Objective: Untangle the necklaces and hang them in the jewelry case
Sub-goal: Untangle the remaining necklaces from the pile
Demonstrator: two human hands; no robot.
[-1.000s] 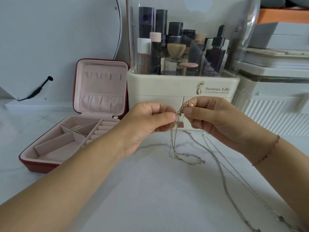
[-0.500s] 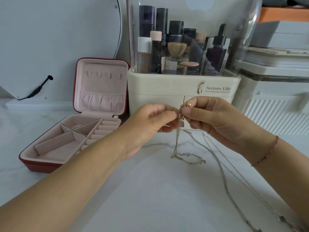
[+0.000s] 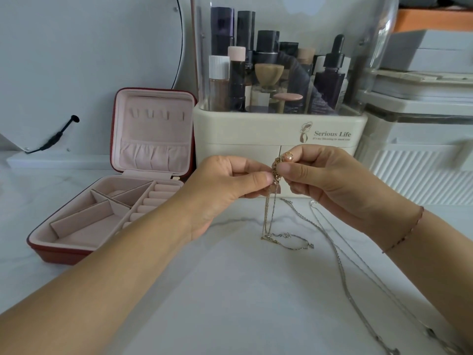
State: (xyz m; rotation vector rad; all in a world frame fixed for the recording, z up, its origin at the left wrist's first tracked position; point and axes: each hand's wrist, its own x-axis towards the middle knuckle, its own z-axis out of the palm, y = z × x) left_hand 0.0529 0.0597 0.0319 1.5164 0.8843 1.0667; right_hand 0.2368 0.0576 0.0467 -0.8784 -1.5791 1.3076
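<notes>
Gold necklace (image 3: 268, 219) pinched at knot by left hand (image 3: 225, 190) and right hand (image 3: 330, 183), right of open case (image 3: 112, 201); tail pooled on table (image 3: 230, 290).

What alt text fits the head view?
The left hand and right hand pinch a tangled gold necklace above a white table, its chain trailing onto it. An open jewelry case sits left; silver chains lie right.
</notes>
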